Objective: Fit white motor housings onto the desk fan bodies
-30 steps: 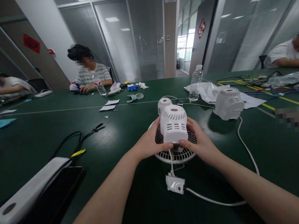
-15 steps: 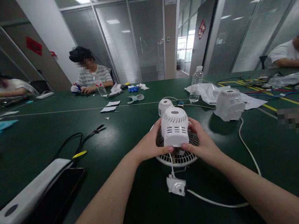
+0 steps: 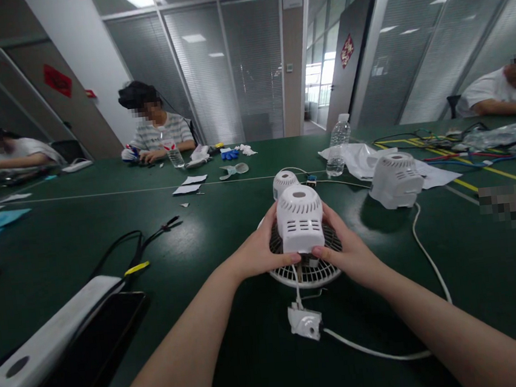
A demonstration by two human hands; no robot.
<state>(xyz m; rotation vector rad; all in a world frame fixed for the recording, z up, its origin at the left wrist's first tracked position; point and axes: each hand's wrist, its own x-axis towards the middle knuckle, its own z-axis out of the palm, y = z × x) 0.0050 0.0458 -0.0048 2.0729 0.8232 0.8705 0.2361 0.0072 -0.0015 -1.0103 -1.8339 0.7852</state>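
Observation:
A white vented fan motor cover (image 3: 301,220) is held between my two hands, over a round white fan grille (image 3: 309,281). My left hand (image 3: 260,251) grips its left side, thumb at the lower front edge. On the opposite side my right hand (image 3: 348,247) does the same, its thumb near the other one. Some fingers are hidden behind the cover. A white cable runs down from beneath it to a small white plastic piece (image 3: 305,323) on the table. Just behind stands another white vented part (image 3: 285,182).
To the right sits a similar white housing (image 3: 396,183) with a cable, near a water bottle (image 3: 338,146). A phone (image 3: 79,356) and a long white device (image 3: 55,335) lie at left. Loose wires (image 3: 439,139) spread at the back right. Several people sit around the green table (image 3: 224,221).
The cover has shifted very slightly left and down between my hands. Both hands keep their hold on it. Everything else looks the same.

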